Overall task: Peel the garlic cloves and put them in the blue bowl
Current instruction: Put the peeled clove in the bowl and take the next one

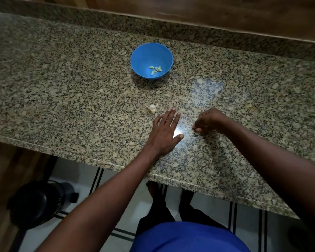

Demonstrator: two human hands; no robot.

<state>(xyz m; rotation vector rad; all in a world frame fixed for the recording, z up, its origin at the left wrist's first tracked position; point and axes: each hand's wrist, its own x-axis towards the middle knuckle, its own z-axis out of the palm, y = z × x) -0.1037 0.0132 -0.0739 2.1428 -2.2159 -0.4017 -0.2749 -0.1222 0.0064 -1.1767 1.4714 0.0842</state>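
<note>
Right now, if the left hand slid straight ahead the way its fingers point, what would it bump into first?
Probably nothing. The left hand lies flat on the counter, pointing up-right. That line passes right of the garlic and the bowl, over bare counter.

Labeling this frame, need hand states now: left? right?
Left hand: open, flat on the counter, holding nothing.
Right hand: fingers curled; any hold cannot be told.

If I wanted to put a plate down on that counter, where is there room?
Bare granite counter stretches left of the blue bowl and right of it. It is crowded near the front edge, where the left hand, right hand and garlic piece lie.
</note>
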